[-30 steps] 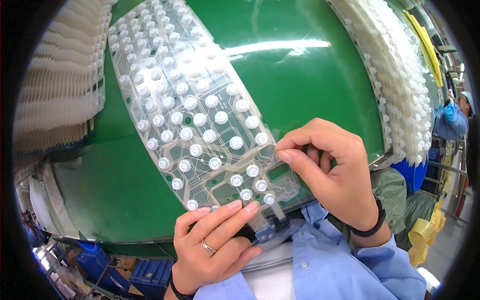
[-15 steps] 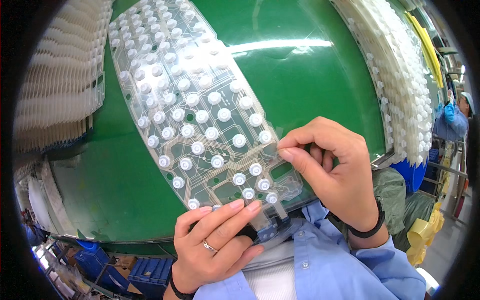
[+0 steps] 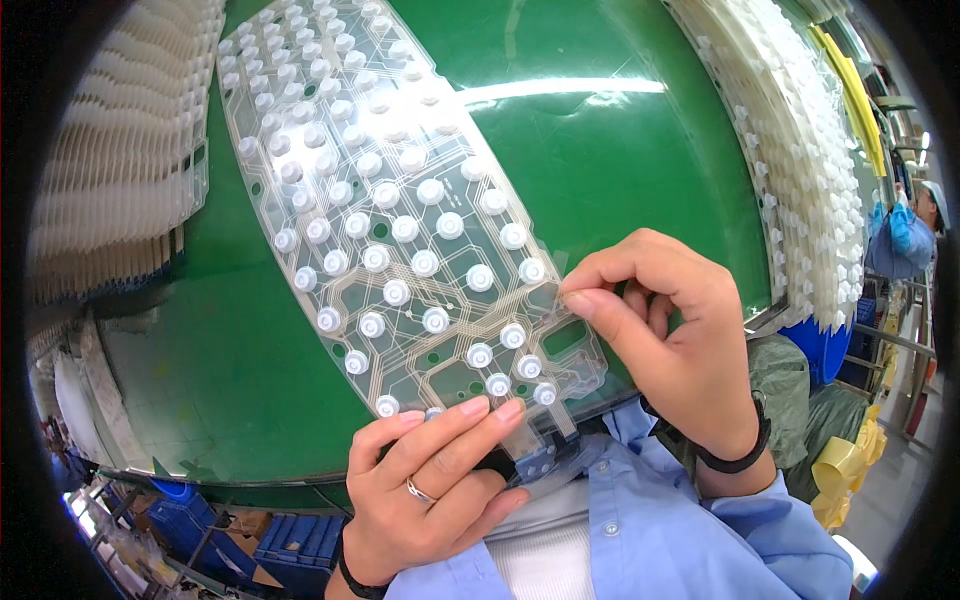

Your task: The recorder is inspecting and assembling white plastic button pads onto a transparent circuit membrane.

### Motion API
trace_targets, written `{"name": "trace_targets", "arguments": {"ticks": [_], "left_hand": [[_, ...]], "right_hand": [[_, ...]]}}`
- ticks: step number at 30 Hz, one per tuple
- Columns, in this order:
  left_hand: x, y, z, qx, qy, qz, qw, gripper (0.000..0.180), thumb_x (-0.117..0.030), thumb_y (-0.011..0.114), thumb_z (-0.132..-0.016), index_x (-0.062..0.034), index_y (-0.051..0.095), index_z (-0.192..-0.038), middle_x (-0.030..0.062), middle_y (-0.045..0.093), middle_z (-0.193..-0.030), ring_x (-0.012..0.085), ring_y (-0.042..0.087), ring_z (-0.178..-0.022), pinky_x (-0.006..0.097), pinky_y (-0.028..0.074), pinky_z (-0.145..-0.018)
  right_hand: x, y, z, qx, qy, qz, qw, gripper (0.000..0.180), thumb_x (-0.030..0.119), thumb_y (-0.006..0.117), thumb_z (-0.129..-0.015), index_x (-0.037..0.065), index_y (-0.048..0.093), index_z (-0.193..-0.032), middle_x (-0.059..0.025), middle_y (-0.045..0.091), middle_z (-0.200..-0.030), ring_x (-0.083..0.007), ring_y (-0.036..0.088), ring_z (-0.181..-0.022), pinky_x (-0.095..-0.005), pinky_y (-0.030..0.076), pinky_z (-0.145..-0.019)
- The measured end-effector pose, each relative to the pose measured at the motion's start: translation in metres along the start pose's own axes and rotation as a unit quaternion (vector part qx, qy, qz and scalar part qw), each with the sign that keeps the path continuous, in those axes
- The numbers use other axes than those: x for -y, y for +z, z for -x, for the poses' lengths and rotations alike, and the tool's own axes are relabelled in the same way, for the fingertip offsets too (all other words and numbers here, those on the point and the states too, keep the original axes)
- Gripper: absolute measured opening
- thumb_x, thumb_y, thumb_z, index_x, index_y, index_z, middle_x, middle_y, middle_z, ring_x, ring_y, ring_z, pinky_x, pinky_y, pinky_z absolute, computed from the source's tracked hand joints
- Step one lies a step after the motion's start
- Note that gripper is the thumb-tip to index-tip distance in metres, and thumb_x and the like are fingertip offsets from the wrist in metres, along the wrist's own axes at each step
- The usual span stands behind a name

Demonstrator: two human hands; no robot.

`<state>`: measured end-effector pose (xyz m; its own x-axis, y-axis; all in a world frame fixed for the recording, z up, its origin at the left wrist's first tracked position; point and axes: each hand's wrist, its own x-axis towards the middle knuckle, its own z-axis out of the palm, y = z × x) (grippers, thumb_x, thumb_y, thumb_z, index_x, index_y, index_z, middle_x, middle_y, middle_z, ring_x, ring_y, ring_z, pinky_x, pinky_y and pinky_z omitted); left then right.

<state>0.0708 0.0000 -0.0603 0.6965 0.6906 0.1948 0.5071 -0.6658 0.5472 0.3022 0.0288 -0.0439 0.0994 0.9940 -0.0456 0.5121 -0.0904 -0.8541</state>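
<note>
A clear keyboard membrane (image 3: 455, 300) with printed silvery traces and rows of white rubber domes lies lengthwise on the green tabletop. My left hand (image 3: 430, 485), wearing a ring, rests its outstretched fingertips on the membrane's near edge beside the lowest domes. On the right edge, my right hand (image 3: 660, 335) pinches thumb and forefinger together at the membrane's border. Whether a separate small film is caught in that pinch is too small to tell. A narrow connector tail (image 3: 562, 420) sticks out from the near edge toward my shirt.
Stacked translucent sheets (image 3: 120, 150) stand at the left. More dome-covered membranes (image 3: 790, 150) are piled at the right. Beyond the green table (image 3: 620, 190) are a blue bin (image 3: 820, 350), yellow material (image 3: 848, 465) and a person in blue (image 3: 905, 235). Blue crates (image 3: 300, 545) sit below left.
My right hand has shifted very slightly to the right and up, still pinching at the membrane's edge. The left hand stays put. The distant person has moved a little.
</note>
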Motion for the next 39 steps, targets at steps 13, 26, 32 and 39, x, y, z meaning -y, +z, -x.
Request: {"name": "trace_targets", "arguments": {"ticks": [13, 26, 32, 39], "left_hand": [[0.001, 0.001, 0.000, -0.003, 0.000, 0.003, 1.000, 0.029, -0.040, 0.070, -0.081, -0.0178, 0.059, -0.065, 0.0047, 0.070, -0.117, 0.0215, 0.061, -0.111, 0.039, 0.038, -0.095], [0.001, 0.000, 0.000, -0.001, 0.003, -0.003, 1.000, 0.030, -0.040, 0.069, -0.082, -0.0180, 0.059, -0.064, 0.0044, 0.071, -0.116, 0.0212, 0.061, -0.111, 0.038, 0.037, -0.096], [0.001, 0.001, 0.000, 0.001, 0.001, -0.004, 1.000, 0.030, -0.040, 0.069, -0.082, -0.0182, 0.059, -0.065, 0.0044, 0.070, -0.116, 0.0213, 0.061, -0.112, 0.038, 0.037, -0.096], [-0.001, 0.001, 0.000, -0.005, -0.002, -0.003, 1.000, 0.030, -0.040, 0.070, -0.082, -0.0175, 0.058, -0.065, 0.0049, 0.070, -0.117, 0.0222, 0.060, -0.113, 0.039, 0.037, -0.096]], "right_hand": [[0.000, 0.002, 0.000, 0.006, -0.013, 0.020, 1.000, 0.006, -0.002, 0.070, -0.080, 0.001, 0.071, -0.086, 0.0000, 0.063, -0.077, -0.0011, 0.041, -0.055, -0.0187, 0.028, -0.047], [0.000, 0.005, 0.000, -0.006, -0.019, 0.032, 0.999, 0.007, -0.002, 0.071, -0.079, 0.002, 0.071, -0.085, 0.0006, 0.061, -0.075, -0.0016, 0.039, -0.054, -0.0190, 0.027, -0.046], [0.001, 0.006, 0.000, -0.010, -0.020, 0.038, 0.999, 0.008, -0.002, 0.071, -0.079, 0.002, 0.071, -0.086, 0.0007, 0.061, -0.076, -0.0019, 0.039, -0.054, -0.0190, 0.027, -0.046], [0.000, 0.011, 0.003, -0.023, -0.062, 0.085, 0.994, 0.011, -0.001, 0.070, -0.079, 0.005, 0.067, -0.088, -0.0035, 0.061, -0.077, -0.0149, 0.052, -0.058, -0.0273, 0.039, -0.050]]}}
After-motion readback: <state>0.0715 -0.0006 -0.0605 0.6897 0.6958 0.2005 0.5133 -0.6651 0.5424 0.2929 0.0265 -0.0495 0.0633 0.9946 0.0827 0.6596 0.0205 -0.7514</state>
